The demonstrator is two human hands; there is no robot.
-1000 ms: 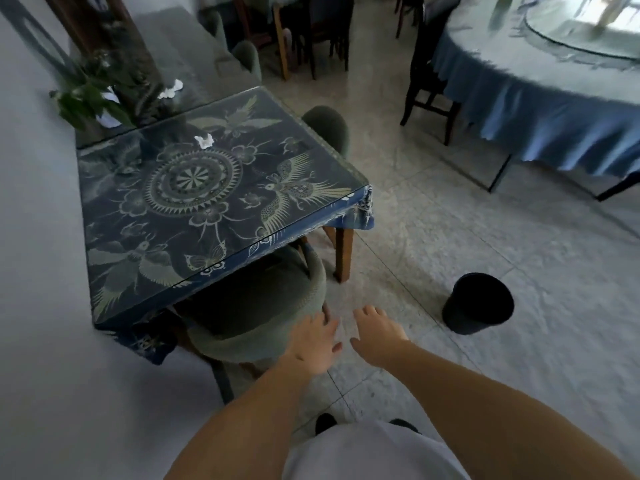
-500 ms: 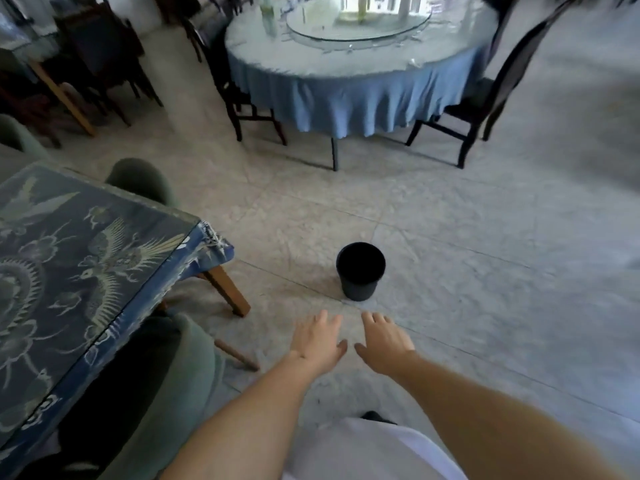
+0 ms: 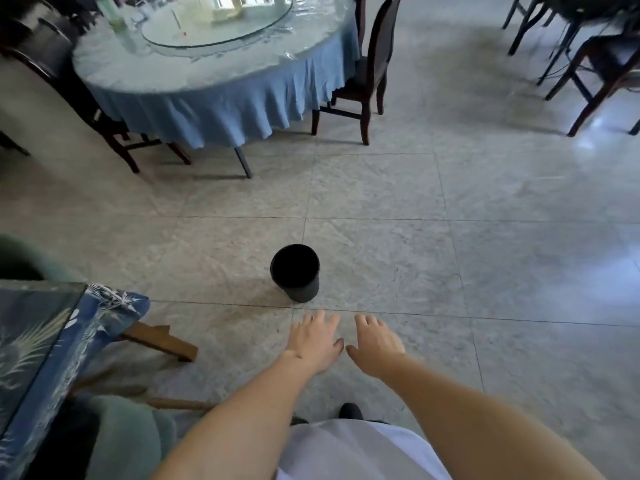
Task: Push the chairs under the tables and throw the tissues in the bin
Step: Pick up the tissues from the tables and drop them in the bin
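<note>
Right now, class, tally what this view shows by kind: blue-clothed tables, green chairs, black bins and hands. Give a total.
Blue-clothed tables: 2, the round table and the patterned table.
Green chairs: 2, the far green chair and the near green chair.
Black bins: 1, the bin.
Hands: 2, the left hand and the right hand, both empty.
Total: 7.

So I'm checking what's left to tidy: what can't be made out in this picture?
Head view only:
- Bin: inside is plain black, so any tissues there can't be seen.
- Patterned table: cut off by the left edge; most of its top is out of frame.
- Green chair: seat hidden under that table and cut by the bottom edge.
- Items on the round table: blurred, too small to name.
</note>
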